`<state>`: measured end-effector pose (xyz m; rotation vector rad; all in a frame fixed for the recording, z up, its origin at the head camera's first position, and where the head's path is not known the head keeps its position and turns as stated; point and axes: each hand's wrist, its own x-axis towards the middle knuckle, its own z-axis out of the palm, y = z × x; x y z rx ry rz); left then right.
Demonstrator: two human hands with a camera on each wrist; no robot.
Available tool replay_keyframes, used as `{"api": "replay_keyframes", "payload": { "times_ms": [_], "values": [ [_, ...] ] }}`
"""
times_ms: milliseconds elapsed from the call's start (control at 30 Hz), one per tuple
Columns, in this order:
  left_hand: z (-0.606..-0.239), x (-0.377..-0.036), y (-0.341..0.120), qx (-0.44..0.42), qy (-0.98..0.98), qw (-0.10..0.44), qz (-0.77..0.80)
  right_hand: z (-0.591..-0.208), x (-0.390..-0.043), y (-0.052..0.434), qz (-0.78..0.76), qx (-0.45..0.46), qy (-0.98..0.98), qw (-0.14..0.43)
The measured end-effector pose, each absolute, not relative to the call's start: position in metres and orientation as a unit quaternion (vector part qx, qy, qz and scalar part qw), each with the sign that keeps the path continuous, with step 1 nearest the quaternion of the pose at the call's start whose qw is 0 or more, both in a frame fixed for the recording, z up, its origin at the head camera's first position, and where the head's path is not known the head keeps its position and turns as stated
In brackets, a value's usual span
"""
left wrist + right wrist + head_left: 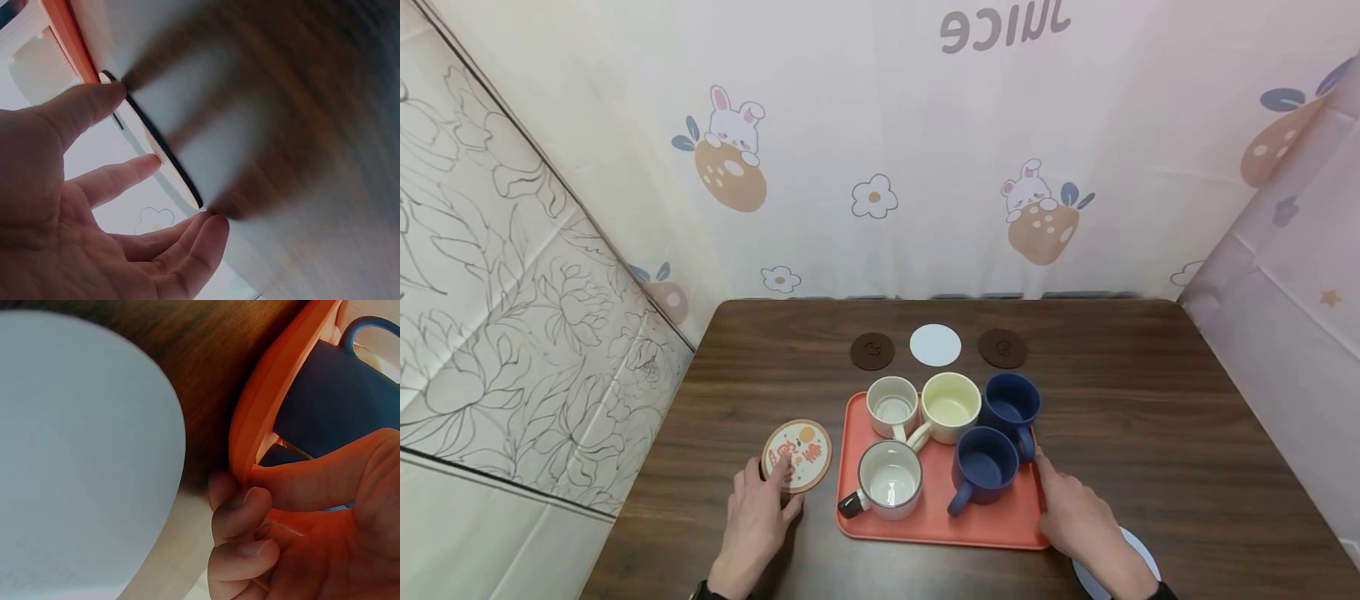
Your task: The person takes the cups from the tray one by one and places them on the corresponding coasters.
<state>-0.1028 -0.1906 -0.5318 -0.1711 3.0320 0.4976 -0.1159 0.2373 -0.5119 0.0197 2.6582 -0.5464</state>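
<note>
My left hand (757,512) is at a round printed coaster (807,464) on the table, left of the tray. In the left wrist view, its index finger (128,175) reaches onto the coaster's top, and the thumb is at the edge. My right hand (1078,514) grips the right rim of a coral-red tray (936,523), thumb on the inside and fingers curled outside. The tray bears a black-rimmed white mug (891,475), a small off-white mug (892,400), a pale yellow mug (951,402) and two dark blue mugs (987,462).
Behind the tray lie two dark brown coasters (872,352) with a white round coaster (936,345) between them. Another pale round coaster (87,450) lies under my right forearm. Patterned cloth (880,125) hangs at the wooden table's (1135,400) back and sides.
</note>
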Motion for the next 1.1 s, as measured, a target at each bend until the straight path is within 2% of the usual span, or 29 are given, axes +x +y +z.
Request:
{"api": "replay_keyframes", "payload": {
  "times_ms": [667, 1100],
  "values": [
    [-0.534, -0.115, -0.188, -0.06, 0.986, 0.024, 0.151, -0.513, -0.116, 0.237, -0.195, 0.009, 0.956, 0.218],
    [-0.505, -0.089, -0.174, -0.056, 0.977, 0.162, 0.125, -0.513, -0.116, 0.236, -0.194, 0.012, 0.956, 0.218]
  ]
}}
